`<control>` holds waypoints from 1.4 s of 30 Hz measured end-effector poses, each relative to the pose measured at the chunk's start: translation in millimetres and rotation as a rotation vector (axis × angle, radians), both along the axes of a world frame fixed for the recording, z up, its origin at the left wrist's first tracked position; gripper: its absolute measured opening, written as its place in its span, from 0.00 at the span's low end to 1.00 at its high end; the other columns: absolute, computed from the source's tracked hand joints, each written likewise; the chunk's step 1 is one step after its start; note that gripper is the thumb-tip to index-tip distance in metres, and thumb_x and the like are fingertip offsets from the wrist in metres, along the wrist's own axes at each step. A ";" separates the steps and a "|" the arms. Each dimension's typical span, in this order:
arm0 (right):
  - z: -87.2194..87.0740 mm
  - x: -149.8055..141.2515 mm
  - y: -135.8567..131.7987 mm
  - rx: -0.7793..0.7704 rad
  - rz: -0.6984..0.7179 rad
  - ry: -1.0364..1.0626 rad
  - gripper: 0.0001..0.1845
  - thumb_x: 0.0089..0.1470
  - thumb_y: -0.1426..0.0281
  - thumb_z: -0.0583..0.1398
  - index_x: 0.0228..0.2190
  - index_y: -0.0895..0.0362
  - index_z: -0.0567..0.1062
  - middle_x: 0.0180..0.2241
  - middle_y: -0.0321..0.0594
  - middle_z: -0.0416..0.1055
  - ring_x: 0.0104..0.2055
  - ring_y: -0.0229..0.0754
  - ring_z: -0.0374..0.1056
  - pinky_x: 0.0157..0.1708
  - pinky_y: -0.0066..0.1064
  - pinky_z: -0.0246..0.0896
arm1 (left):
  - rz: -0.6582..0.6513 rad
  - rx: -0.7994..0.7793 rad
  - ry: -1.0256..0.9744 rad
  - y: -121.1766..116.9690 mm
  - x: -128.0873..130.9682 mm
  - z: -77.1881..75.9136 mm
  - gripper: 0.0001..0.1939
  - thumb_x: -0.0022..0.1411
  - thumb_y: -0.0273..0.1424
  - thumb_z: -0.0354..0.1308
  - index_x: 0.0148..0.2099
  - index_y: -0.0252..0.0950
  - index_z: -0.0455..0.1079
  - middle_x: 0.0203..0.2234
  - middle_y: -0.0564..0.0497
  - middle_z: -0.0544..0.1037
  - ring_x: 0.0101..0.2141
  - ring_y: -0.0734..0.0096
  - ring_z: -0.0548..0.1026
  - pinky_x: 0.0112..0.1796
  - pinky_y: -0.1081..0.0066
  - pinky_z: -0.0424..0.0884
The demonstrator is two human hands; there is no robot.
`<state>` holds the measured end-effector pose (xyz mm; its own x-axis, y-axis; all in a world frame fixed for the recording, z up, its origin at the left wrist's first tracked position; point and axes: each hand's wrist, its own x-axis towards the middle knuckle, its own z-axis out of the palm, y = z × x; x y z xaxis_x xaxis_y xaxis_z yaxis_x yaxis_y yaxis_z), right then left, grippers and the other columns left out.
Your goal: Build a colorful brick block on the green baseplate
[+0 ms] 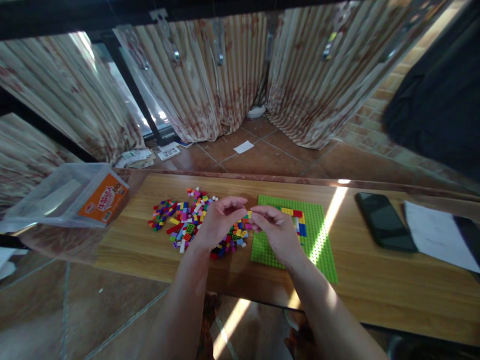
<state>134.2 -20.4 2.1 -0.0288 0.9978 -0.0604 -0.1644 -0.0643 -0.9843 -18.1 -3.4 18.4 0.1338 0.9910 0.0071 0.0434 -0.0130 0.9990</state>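
Note:
My left hand (pixel 219 221) and my right hand (pixel 278 232) meet over the table, thumbs and fingers pinched. Between their fingertips is a small yellow building brick (pixel 249 214), mostly covered. Below and right of my right hand lies a green studded baseplate (pixel 318 230). On it stands a partly hidden row of built bricks, with a red brick (pixel 297 213) at the corner and a blue brick (pixel 303 230) below it. Loose building bricks of many colours (pixel 187 212) spread on the table under and left of my left hand.
A clear plastic bin (pixel 60 200) with an orange label stands at the left. To the right, a dark phone (pixel 386 222) and white paper (pixel 437 237) lie on the long wooden table (pixel 360 280). Striped curtains (pixel 240 75) hang beyond.

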 end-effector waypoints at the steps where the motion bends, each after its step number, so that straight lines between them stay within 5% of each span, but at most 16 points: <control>1: -0.1 -1.5 0.6 0.004 -0.005 0.000 0.15 0.45 0.58 0.66 0.30 0.55 0.77 0.23 0.36 0.75 0.24 0.38 0.70 0.26 0.29 0.67 | -0.006 -0.014 0.022 -1.2 -1.2 -0.5 0.12 0.54 0.34 0.62 0.41 0.34 0.74 0.31 0.51 0.78 0.32 0.73 0.74 0.36 0.73 0.70; 6: -0.7 -10.8 3.8 0.043 -0.016 -0.021 0.14 0.45 0.58 0.65 0.29 0.56 0.75 0.24 0.35 0.73 0.22 0.35 0.66 0.24 0.28 0.64 | -0.054 -0.071 0.158 -6.2 -4.9 -4.0 0.16 0.62 0.41 0.55 0.29 0.34 0.69 0.16 0.58 0.65 0.19 0.79 0.61 0.21 0.76 0.57; 13: 1.2 -13.7 5.0 0.105 -0.016 -0.020 0.13 0.47 0.59 0.65 0.28 0.56 0.74 0.22 0.32 0.70 0.21 0.32 0.63 0.23 0.25 0.62 | -0.014 0.040 0.171 -5.2 4.6 -5.1 0.15 0.62 0.35 0.52 0.24 0.35 0.63 0.18 0.58 0.63 0.22 0.77 0.60 0.25 0.76 0.59; 21: 1.0 -8.1 5.2 0.014 0.061 0.132 0.14 0.44 0.59 0.67 0.29 0.56 0.76 0.21 0.33 0.72 0.21 0.33 0.64 0.24 0.27 0.62 | -0.079 -0.057 -0.052 -9.1 4.4 -2.2 0.15 0.61 0.40 0.52 0.27 0.35 0.63 0.16 0.60 0.58 0.18 0.79 0.53 0.21 0.76 0.51; 29: -13.2 -8.4 6.6 0.228 0.066 -0.478 0.12 0.54 0.64 0.59 0.33 0.57 0.80 0.31 0.39 0.79 0.32 0.41 0.73 0.33 0.30 0.67 | 0.132 0.106 0.600 0.9 -44.0 -1.5 0.17 0.59 0.36 0.52 0.20 0.35 0.60 0.16 0.57 0.61 0.22 0.76 0.59 0.26 0.73 0.53; 33: -14.7 -9.2 4.4 0.287 0.115 -0.578 0.13 0.56 0.69 0.57 0.39 0.56 0.80 0.37 0.39 0.80 0.36 0.41 0.74 0.36 0.30 0.67 | 0.147 0.082 0.900 -0.1 -51.6 -5.1 0.17 0.58 0.33 0.52 0.19 0.35 0.61 0.13 0.56 0.61 0.19 0.75 0.59 0.25 0.71 0.51; 42: -14.8 10.2 1.0 0.333 0.173 -0.962 0.08 0.50 0.76 0.61 0.32 0.55 0.79 0.34 0.39 0.77 0.35 0.43 0.72 0.38 0.32 0.65 | 0.117 0.055 1.034 1.4 -52.5 -8.4 0.10 0.58 0.32 0.55 0.26 0.35 0.72 0.21 0.50 0.76 0.24 0.69 0.71 0.27 0.71 0.59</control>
